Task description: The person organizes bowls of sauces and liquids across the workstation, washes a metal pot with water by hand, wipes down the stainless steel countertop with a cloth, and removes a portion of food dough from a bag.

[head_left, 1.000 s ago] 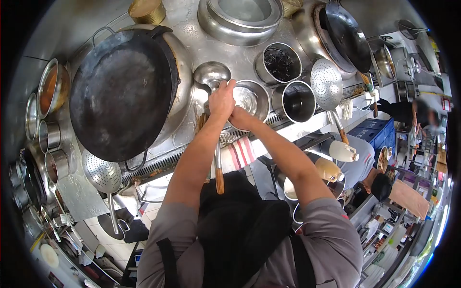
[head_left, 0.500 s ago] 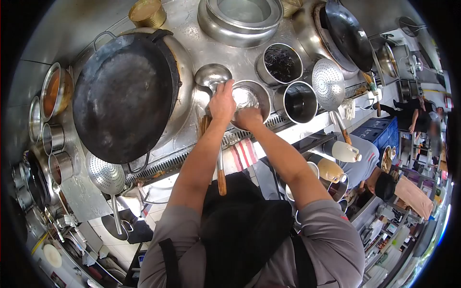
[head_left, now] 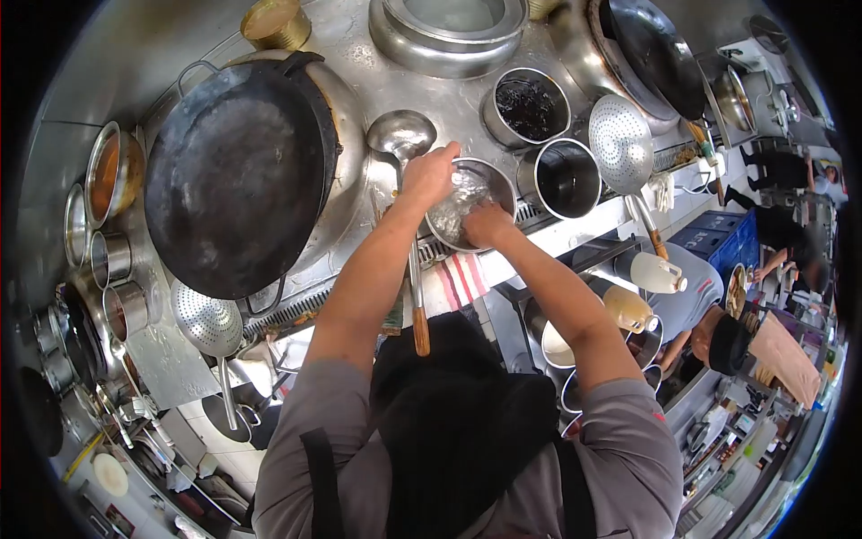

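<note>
A round metal pot (head_left: 512, 192) with moving, splashing water inside stands at the front of the steel stove top. My left hand (head_left: 431, 175) is closed on its left rim. Inside the pot, my right hand (head_left: 488, 225) is down at the water with its fingers curled; whatever they hold, if anything, is hidden. A ladle (head_left: 400, 135) lies to the left of the pot, its long wooden-ended handle (head_left: 420, 331) passing under my left forearm and over the front edge. A striped cloth (head_left: 456, 278) is just below the pot.
A large black wok (head_left: 238, 180) fills the left burner. Pots with dark contents (head_left: 526, 106) and dark liquid (head_left: 566, 180) stand right of my hands. Perforated skimmers (head_left: 621, 144) lie on both sides. Another person (head_left: 687, 287) bends at the right near plastic jugs (head_left: 658, 272).
My right hand has shifted inside the pot, and the water is moving. The pot seems more tilted toward me. My left hand stays at its rim.
</note>
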{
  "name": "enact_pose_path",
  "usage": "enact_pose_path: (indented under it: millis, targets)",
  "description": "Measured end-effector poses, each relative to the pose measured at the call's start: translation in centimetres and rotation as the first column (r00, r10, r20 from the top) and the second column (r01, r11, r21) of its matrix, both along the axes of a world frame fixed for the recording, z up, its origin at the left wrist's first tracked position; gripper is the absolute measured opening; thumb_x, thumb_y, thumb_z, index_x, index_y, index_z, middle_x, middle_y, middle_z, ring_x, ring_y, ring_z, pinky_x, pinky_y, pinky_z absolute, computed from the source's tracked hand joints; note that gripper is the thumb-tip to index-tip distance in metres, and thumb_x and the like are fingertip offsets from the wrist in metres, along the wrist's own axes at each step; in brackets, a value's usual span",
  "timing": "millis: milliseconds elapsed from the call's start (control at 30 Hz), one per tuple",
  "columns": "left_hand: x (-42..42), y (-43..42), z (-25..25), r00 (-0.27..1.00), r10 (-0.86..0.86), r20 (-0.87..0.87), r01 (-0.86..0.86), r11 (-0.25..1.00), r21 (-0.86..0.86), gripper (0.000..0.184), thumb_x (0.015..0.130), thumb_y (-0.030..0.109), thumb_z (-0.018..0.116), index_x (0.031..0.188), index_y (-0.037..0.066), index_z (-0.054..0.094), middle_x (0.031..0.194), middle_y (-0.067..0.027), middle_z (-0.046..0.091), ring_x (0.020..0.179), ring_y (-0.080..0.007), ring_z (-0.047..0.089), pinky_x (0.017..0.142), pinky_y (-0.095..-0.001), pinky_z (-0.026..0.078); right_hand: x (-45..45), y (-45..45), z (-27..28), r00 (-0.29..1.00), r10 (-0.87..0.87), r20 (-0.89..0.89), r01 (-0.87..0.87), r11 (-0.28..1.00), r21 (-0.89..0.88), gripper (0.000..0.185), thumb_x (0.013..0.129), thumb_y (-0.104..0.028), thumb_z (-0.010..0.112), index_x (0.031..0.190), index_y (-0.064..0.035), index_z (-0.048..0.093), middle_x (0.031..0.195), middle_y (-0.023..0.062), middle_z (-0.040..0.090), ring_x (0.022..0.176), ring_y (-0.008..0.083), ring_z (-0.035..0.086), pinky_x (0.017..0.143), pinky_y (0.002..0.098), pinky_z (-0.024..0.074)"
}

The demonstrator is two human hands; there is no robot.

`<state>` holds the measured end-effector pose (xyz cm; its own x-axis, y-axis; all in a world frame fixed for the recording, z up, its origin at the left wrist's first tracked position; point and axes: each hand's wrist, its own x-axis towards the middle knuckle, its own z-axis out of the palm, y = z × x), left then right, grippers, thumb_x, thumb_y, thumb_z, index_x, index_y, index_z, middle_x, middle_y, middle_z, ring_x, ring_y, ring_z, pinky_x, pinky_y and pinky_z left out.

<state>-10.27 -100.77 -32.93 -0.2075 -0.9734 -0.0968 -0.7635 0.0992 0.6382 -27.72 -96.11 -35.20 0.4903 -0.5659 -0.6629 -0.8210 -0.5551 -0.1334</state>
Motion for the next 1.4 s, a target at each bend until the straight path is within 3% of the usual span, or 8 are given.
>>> enact_pose_path:
  millis: [100, 233, 333, 433, 567, 767, 1067, 1400]
  targets:
    - [-0.7, 1.0, -0.5, 0.978, 0.187, -0.09, -0.186, 0.982, 0.019, 0.024, 0.092, 0.024, 0.064, 0.108, 0.01, 0.053, 0.093, -0.0179, 0.07, 0.087, -0.0431, 0.066, 0.075, -0.0521, 0.049, 2.1, 0.3, -4.6, 0.866, -0.365, 0.343, 0.283, 0.922, 0.266, 0.039, 0.094, -0.021, 0.049, 0.124, 0.0014, 0.061, 0.131, 0.0241, 0.06, 0.116, 0.0405, 0.061, 0.104, 0.0469, 0.044]
    - [-2.3, 2.5, -1.9, 0.875, 0.465, -0.134, -0.466, 0.884, 0.022, 0.031, 0.093, 0.033, 0.064, 0.105, 0.007, 0.051, 0.094, -0.0206, 0.069, 0.089, -0.0439, 0.065, 0.076, -0.0532, 0.048, 6.6, -1.0, -5.5, -0.021, -0.895, 0.446, 0.618, 0.339, 0.709, 0.043, 0.098, -0.023, 0.045, 0.132, 0.0014, 0.052, 0.128, 0.0248, 0.061, 0.116, 0.0398, 0.06, 0.098, 0.0451, 0.0471]
    - [-2.2, 2.3, -1.0, 0.86, 0.498, -0.115, -0.499, 0.866, 0.016, 0.035, 0.094, 0.037, 0.063, 0.105, 0.005, 0.052, 0.094, -0.0209, 0.067, 0.089, -0.0445, 0.064, 0.076, -0.0531, 0.048, 4.8, -0.5, -3.6, 0.31, -0.753, 0.581, 0.485, 0.651, 0.584, 0.039, 0.098, -0.02, 0.044, 0.129, 0.0009, 0.054, 0.119, 0.0267, 0.063, 0.112, 0.0394, 0.061, 0.095, 0.0467, 0.0483]
    - [-1.9, 2.1, -0.1, 0.892, 0.433, -0.127, -0.44, 0.897, -0.032, 0.033, 0.098, 0.036, 0.059, 0.109, 0.005, 0.056, 0.098, -0.0213, 0.065, 0.089, -0.0456, 0.061, 0.075, -0.0529, 0.047, 1.0, -0.3, 2.1, 0.95, -0.13, 0.285, 0.062, 0.97, 0.236, 0.035, 0.098, -0.017, 0.044, 0.126, -0.0006, 0.057, 0.114, 0.027, 0.063, 0.107, 0.0397, 0.062, 0.094, 0.0467, 0.0482]
    - [-2.4, 2.1, -1.9, 0.862, 0.426, -0.276, -0.489, 0.843, -0.225, 0.026, 0.103, 0.029, 0.05, 0.101, 0.004, 0.059, 0.095, -0.0215, 0.064, 0.088, -0.0457, 0.06, 0.075, -0.0508, 0.047, -0.5, 2.4, 2.1, 0.573, -0.389, 0.721, 0.325, 0.916, 0.236, 0.03, 0.089, -0.017, 0.052, 0.113, -0.0007, 0.061, 0.114, 0.026, 0.063, 0.113, 0.0414, 0.058, 0.098, 0.0514, 0.0444]
    - [-1.5, 2.4, -2.0, 0.873, 0.38, -0.306, -0.442, 0.881, -0.167, 0.026, 0.103, 0.028, 0.048, 0.099, 0.004, 0.056, 0.094, -0.0217, 0.063, 0.088, -0.0457, 0.061, 0.074, -0.0535, 0.047, 3.7, -2.7, 1.2, 0.83, 0.125, 0.544, 0.392, 0.564, -0.727, 0.028, 0.085, -0.022, 0.063, 0.109, -0.0089, 0.059, 0.126, 0.0086, 0.058, 0.121, 0.0303, 0.048, 0.101, 0.0518, 0.0365]
    - [-1.4, 3.2, -2.2, 0.912, 0.396, -0.102, -0.409, 0.886, -0.217, 0.022, 0.101, 0.031, 0.052, 0.102, 0.009, 0.053, 0.095, -0.0169, 0.064, 0.082, -0.0431, 0.064, 0.067, -0.0538, 0.051, -2.8, -7.2, 3.0, 0.868, 0.136, 0.477, 0.318, 0.585, -0.746, 0.022, 0.093, -0.037, 0.061, 0.088, -0.0165, 0.067, 0.083, 0.0001, 0.069, 0.094, 0.0219, 0.055, 0.089, 0.0441, 0.0363]
    - [-1.4, 3.1, -1.7, 0.944, 0.326, -0.049, -0.329, 0.925, -0.192, 0.021, 0.101, 0.031, 0.051, 0.099, 0.01, 0.052, 0.092, -0.0158, 0.061, 0.082, -0.0432, 0.063, 0.067, -0.0549, 0.048, -2.8, -10.5, 0.6, 0.41, -0.578, 0.706, 0.603, 0.752, 0.266, 0.033, 0.087, -0.039, 0.072, 0.098, -0.0086, 0.077, 0.099, 0.0147, 0.073, 0.086, 0.033, 0.068, 0.08, 0.04, 0.0518]
